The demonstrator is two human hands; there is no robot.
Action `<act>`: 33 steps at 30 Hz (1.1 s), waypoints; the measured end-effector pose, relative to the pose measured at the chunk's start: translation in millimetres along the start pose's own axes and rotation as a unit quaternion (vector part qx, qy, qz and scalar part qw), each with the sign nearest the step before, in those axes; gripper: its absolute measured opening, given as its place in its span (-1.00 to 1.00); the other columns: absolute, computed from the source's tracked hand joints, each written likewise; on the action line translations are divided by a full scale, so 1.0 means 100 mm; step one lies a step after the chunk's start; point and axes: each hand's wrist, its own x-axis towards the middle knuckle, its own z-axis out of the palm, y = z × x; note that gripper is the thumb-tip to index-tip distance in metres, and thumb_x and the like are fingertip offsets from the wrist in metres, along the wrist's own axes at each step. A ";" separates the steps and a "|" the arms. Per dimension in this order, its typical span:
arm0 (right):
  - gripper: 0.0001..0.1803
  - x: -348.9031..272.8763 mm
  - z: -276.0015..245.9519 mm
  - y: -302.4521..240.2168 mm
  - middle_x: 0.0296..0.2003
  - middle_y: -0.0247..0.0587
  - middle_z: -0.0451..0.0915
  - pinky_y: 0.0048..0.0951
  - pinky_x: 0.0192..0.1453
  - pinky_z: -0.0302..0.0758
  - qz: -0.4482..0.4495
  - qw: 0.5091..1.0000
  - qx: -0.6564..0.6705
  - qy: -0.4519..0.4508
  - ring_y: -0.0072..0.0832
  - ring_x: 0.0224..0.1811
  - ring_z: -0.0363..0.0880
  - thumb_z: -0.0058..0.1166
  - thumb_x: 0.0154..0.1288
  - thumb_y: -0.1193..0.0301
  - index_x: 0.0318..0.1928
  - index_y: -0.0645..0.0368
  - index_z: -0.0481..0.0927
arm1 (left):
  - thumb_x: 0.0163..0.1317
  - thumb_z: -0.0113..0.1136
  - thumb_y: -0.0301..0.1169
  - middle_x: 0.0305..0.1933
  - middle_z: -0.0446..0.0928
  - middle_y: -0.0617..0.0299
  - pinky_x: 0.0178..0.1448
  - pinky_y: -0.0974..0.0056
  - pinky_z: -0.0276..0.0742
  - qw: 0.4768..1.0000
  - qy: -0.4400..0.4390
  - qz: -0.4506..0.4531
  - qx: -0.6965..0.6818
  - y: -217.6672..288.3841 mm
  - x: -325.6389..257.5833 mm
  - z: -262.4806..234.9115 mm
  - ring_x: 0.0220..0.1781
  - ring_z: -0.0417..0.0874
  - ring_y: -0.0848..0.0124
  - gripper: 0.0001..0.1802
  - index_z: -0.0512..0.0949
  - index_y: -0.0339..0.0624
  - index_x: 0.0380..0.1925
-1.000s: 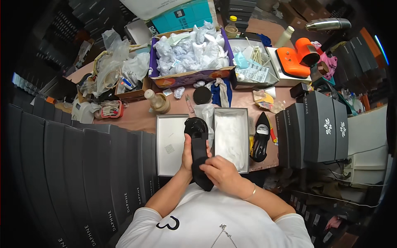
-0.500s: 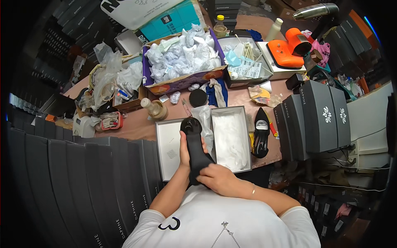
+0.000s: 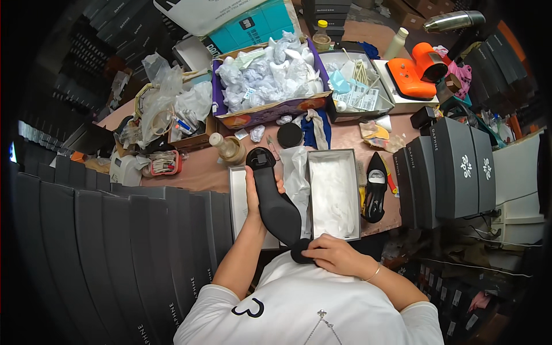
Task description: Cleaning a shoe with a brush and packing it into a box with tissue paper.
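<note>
Shoe [image 3: 275, 201] inspection under way: black heeled pump held sole-up over the open white box [image 3: 333, 192] near the bench edge. Left hand [image 3: 255, 195] clasps its waist, arm stretched forward; right hand [image 3: 330, 253] pinches the toe close to the chest. Next likely calls for turning it over.

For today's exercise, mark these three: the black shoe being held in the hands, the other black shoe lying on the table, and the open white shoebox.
Held black shoe [image 3: 276, 204], head view, on its sole.
Black shoe lying on the table [image 3: 375, 192], head view, on its insole.
Open white shoebox [image 3: 334, 192], head view, on its paper lining.
</note>
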 end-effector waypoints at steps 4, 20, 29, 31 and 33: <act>-0.59 0.13 -0.53 -0.10 -0.18 -0.12 0.54 -0.40 -0.14 0.54 0.055 0.980 0.011 0.191 -0.27 -0.20 0.57 0.15 0.05 0.66 -0.01 0.22 0.62 | 0.23 -0.15 0.37 -0.42 0.46 0.15 -0.36 0.34 0.52 0.989 -0.121 0.007 0.089 -0.03 -0.03 -0.02 -0.49 0.49 0.39 -0.20 0.47 -0.30 -0.29; -0.52 0.48 -0.52 0.19 -0.17 -0.14 0.49 -0.35 -0.09 0.48 -0.106 0.947 -0.168 0.253 -0.24 -0.19 0.49 0.12 -0.09 0.69 -0.04 0.22 0.61 | 0.15 -0.07 0.41 -0.35 0.45 0.09 -0.41 0.34 0.44 0.950 -0.199 -0.187 0.151 -0.49 -0.32 0.06 -0.44 0.47 0.36 -0.14 0.42 -0.23 -0.01; -0.57 0.46 -0.64 0.72 -0.20 -0.19 0.53 -0.32 -0.12 0.46 -0.120 0.935 -0.219 0.251 -0.31 -0.20 0.52 0.17 -0.05 0.61 -0.05 0.16 0.62 | 0.12 0.10 0.31 -0.37 0.42 0.11 -0.42 0.32 0.46 0.958 -0.155 -0.228 0.084 -0.51 -0.13 0.10 -0.41 0.47 0.37 -0.21 0.41 -0.26 -0.05; -0.58 0.44 -0.89 1.36 -0.14 -0.14 0.55 -0.21 -0.07 0.44 -0.020 0.923 -0.295 0.247 -0.19 -0.13 0.53 0.15 0.00 0.60 -0.03 0.17 0.57 | 0.03 0.26 0.24 -0.36 0.45 0.09 -0.39 0.33 0.51 0.956 -0.193 -0.209 0.074 -0.40 -0.07 -0.06 -0.43 0.49 0.38 -0.20 0.42 -0.33 -0.08; -0.39 0.49 -1.29 1.45 0.01 0.02 0.52 -0.13 0.11 0.38 0.061 0.906 -0.323 0.265 -0.06 0.04 0.49 0.18 0.11 0.41 0.24 0.06 0.40 | -0.04 0.27 0.14 -0.37 0.45 0.12 -0.31 0.38 0.52 0.926 -0.190 -0.107 0.307 -0.10 -0.13 0.21 -0.43 0.53 0.39 -0.31 0.46 -0.35 -0.25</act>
